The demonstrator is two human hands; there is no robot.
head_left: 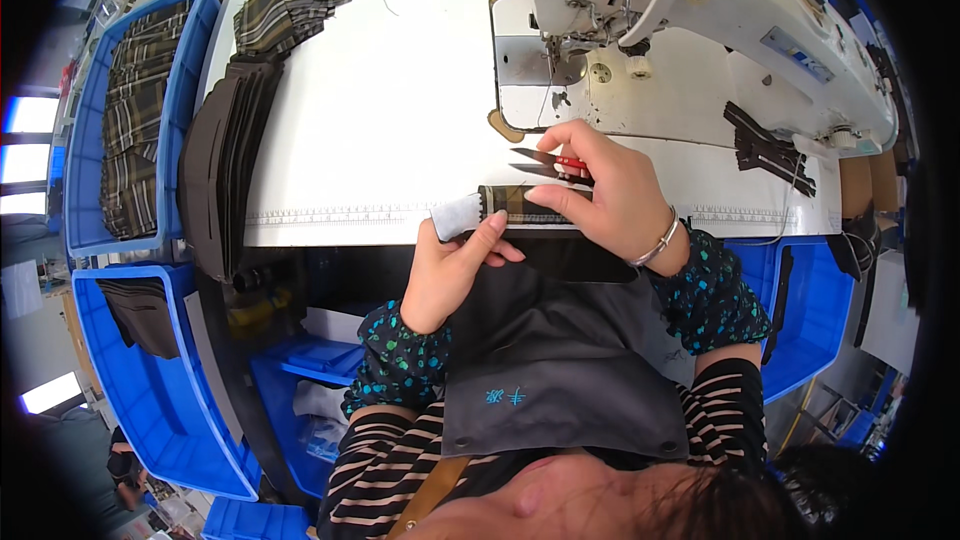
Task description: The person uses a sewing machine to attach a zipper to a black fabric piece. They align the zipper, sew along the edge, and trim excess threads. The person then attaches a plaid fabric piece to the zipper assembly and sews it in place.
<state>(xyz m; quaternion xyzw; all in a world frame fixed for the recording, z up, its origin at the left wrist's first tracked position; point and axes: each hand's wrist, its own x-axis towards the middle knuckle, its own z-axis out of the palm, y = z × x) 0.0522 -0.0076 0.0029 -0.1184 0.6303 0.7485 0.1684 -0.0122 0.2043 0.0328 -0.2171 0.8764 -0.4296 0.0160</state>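
Note:
At the front edge of the white table, my left hand [445, 275] pinches a small plaid fabric piece [510, 202] with a pale grey-white end [457, 216]. Its thumb presses on top while the other fingers are mostly underneath. My right hand [628, 195] holds red-handled thread snips [545, 165], blades parted and pointing left just above the fabric. The right thumb also rests on the plaid piece, and a bracelet circles that wrist. Part of the fabric is hidden beneath the right hand.
A white sewing machine [720, 30] stands at the far right, with dark zipper-like strips [768, 150] beside it. Dark panels [225, 160] and plaid pieces [300, 0] lie at the left. Blue bins [180, 180] flank the table; a ruler strip [350, 212] runs along its front.

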